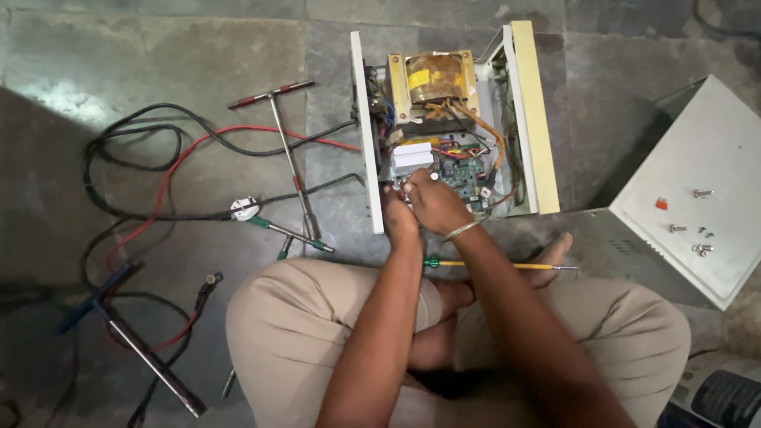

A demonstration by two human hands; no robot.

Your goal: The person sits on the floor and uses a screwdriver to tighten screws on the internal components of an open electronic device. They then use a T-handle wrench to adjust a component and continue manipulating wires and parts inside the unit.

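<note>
Left hand [399, 212]: I see it curled at the near edge of the open metal box [452, 119], fingers bent in, touching the parts inside. I cannot tell what it pinches.
Right hand [432, 200]: fingers pressed together on a small part by the green board [464, 173]. A bangle sits on the wrist.
Box: on the floor [158, 55], just past my crossed legs.
Yellow screwdriver [499, 265]: lies under my right arm.
Lid [697, 182]: right of the box, with small screws [701, 192] on it.
</note>
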